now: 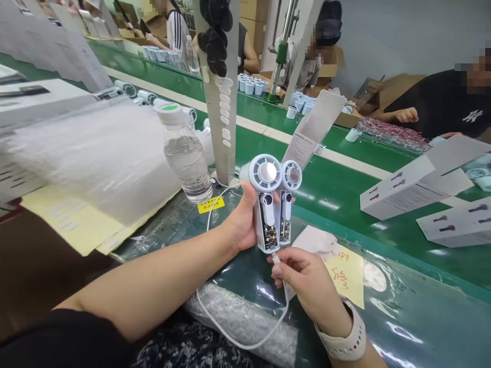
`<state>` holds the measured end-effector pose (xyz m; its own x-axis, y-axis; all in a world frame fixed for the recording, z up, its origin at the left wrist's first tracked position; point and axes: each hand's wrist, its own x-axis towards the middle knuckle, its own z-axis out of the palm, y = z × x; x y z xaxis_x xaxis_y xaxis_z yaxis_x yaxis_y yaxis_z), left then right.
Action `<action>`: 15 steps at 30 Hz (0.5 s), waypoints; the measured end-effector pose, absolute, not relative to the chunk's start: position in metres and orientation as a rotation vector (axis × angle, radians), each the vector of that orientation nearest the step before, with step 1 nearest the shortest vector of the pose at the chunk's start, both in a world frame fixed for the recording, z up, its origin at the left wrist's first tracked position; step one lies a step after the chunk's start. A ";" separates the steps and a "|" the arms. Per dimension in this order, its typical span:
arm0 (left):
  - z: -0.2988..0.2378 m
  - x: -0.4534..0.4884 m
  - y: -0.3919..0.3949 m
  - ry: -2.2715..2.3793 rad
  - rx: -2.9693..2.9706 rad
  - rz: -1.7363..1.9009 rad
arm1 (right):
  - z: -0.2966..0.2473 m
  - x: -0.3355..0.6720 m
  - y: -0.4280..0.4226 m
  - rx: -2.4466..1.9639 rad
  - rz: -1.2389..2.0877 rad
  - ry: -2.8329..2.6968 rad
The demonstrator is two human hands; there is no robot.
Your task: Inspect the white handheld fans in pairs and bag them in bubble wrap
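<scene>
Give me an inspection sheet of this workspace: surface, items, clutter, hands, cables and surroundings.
Surface: glossy green tabletop.
Work items: two light-blue handheld fans, circuit boards exposed.
Clutter: water bottle, bubble wrap, handwritten yellow sheet.
Hands: left hand grips both fans; right hand pinches the plug at the nearer fan's base.
Cables: one white cable, looping past the bubble wrap; plug seating unclear.
Surroundings: co-workers opposite, white boxes, cardboard cartons.

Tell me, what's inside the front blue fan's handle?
Its open handle shows a dark circuit board with tiny parts, and a long pale piece above. Whatever lies behind them is covered, so I can't see that.
</scene>
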<state>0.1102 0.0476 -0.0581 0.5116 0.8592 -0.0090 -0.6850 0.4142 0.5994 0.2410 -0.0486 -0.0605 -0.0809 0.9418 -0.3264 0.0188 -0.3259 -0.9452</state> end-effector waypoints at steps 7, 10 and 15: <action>-0.058 0.114 0.045 0.362 0.712 1.061 | -0.071 0.223 -0.056 -1.370 1.325 -0.998; -0.058 0.116 0.039 0.394 0.743 1.141 | -0.074 0.217 -0.056 -1.281 1.394 -0.891; -0.057 0.115 0.038 0.377 0.722 1.163 | -0.074 0.219 -0.057 -1.247 1.384 -1.046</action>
